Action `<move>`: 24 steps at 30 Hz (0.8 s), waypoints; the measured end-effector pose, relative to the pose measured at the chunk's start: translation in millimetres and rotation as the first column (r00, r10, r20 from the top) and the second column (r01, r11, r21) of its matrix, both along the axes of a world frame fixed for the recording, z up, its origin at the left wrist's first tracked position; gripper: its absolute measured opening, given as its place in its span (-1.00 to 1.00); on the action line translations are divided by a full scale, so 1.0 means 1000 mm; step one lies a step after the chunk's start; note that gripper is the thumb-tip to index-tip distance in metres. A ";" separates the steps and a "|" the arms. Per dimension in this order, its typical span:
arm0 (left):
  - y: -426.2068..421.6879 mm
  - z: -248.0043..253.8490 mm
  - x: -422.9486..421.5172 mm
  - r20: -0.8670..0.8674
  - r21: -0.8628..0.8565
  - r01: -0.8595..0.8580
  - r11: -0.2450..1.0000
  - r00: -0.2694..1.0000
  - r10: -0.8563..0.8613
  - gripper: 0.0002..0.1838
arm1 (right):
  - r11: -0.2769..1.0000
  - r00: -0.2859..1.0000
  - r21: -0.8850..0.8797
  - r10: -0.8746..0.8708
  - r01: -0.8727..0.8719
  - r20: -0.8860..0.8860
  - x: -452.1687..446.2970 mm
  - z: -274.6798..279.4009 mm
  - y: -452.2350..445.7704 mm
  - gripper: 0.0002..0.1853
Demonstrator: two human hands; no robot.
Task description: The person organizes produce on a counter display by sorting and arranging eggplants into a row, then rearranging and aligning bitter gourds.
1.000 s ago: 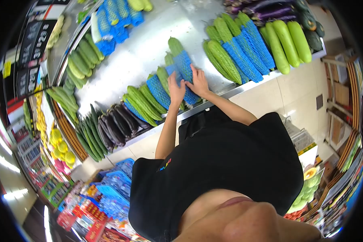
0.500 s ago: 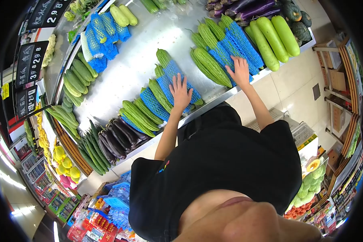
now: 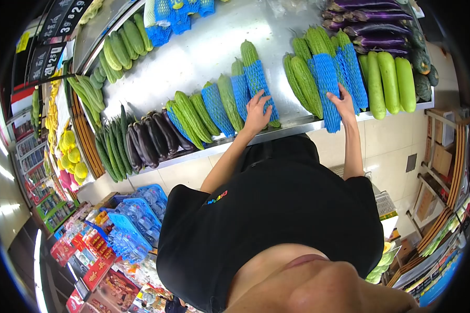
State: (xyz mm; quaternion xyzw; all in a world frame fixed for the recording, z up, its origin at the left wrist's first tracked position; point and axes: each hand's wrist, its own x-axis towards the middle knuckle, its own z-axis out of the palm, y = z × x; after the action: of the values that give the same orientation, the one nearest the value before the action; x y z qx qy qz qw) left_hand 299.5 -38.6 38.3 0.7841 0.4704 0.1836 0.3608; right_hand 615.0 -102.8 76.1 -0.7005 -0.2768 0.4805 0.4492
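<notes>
My left hand (image 3: 257,113) rests on the lower end of a bitter melon (image 3: 251,53) in a blue foam net, its fingers spread and slightly bent. More bitter melons (image 3: 187,111), some netted, lie side by side to its left. My right hand (image 3: 344,105) is closed on the near end of another netted bitter melon (image 3: 325,78). That melon's netted end sticks out past the counter's front edge. Bare bitter melons (image 3: 304,83) are to its left, and further blue-netted ones (image 3: 352,68) lie to its right.
The metal counter (image 3: 206,57) has a raised front edge (image 3: 292,128). Dark eggplants (image 3: 154,135) and cucumbers (image 3: 112,148) lie at the left, pale green gourds (image 3: 389,83) and purple eggplants (image 3: 376,28) at the right. A blue basket (image 3: 136,219) of packaged goods stands behind on the left.
My right hand has gone from lying spread on the netted melons to gripping one, which has come toward me over the edge. My left hand's fingers have bent somewhat. The view has shifted.
</notes>
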 end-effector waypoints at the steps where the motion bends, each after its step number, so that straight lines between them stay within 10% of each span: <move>1: -0.001 0.001 -0.005 0.053 -0.026 -0.038 0.999 0.998 0.039 -0.60 | 0.998 1.000 0.055 0.021 -0.020 -0.023 -0.014 0.009 -0.001 -0.34; 8: 0.010 0.011 -0.016 0.355 -0.622 -0.221 0.751 0.775 0.522 -0.61 | 0.968 0.992 0.240 0.091 -0.068 -0.087 -0.165 -0.005 0.023 -0.24; 10: 0.022 0.006 -0.021 0.392 -0.712 -0.233 0.662 0.650 0.651 -0.45 | 0.943 0.987 0.323 0.035 -0.085 0.157 -0.210 -0.035 0.033 -0.27; 14: 0.040 0.020 -0.009 0.323 -0.558 -0.417 0.717 0.687 0.651 -0.11 | 0.908 0.864 0.339 0.045 -0.244 0.502 -0.254 -0.049 0.033 -0.31; 17: 0.036 -0.051 -0.030 0.065 0.183 -0.479 0.859 0.877 0.475 -0.05 | 0.867 0.800 0.302 0.163 -0.395 0.577 -0.242 -0.053 0.027 -0.39; 24: 0.033 -0.030 -0.010 -0.017 0.112 -0.444 0.889 0.893 0.449 0.04 | 0.900 0.753 0.328 -0.001 -0.285 0.658 -0.123 -0.016 0.010 -0.63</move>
State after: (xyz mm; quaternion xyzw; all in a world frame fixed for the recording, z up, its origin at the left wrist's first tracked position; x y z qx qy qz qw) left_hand 289.0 -5.5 8.7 0.6766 0.6353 0.2693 0.2570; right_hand 492.2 -92.8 60.4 -0.6884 -0.5616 0.1755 0.4242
